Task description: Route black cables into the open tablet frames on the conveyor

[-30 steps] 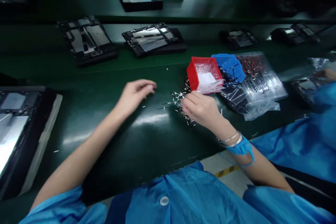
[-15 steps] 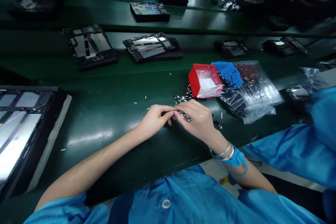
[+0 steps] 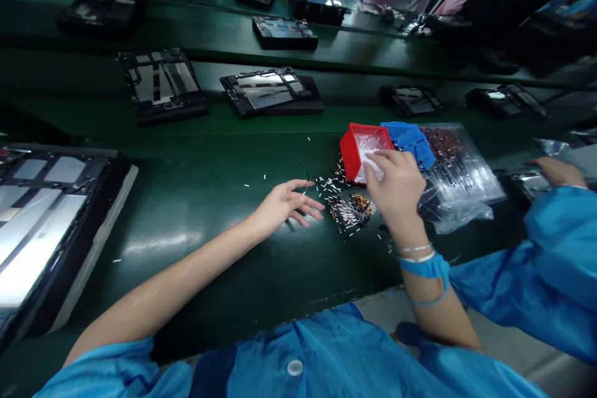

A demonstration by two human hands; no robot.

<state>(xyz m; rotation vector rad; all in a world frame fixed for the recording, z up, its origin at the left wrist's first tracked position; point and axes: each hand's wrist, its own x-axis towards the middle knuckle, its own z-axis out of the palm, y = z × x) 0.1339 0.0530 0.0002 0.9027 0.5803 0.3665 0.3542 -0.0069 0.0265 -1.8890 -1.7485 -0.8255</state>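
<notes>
Between the thumb and index finger of my left hand (image 3: 290,202) is a small, thin wire-like part (image 3: 306,188); the other fingers are spread. My right hand (image 3: 396,186) reaches over the front of the red bin (image 3: 351,155), its fingers closed together at the white contents (image 3: 373,165) in the plastic lining. What they pinch cannot be made out. A pile of small parts (image 3: 349,211), black and white with some coppery ends, lies between my hands. Loose white bits (image 3: 330,185) are scattered by the red bin.
A blue bin (image 3: 410,140) and a clear bag of dark and reddish parts (image 3: 448,149) lie to the right. A large opened device (image 3: 65,199) stands at left, others (image 3: 161,84) along the back ledge. A co-worker's hand (image 3: 559,171) is at far right; more people work opposite.
My hands were together, fingertips meeting. The right hand has moved right and up to the red bin, uncovering the parts pile. My left hand stays near its place with fingers more spread.
</notes>
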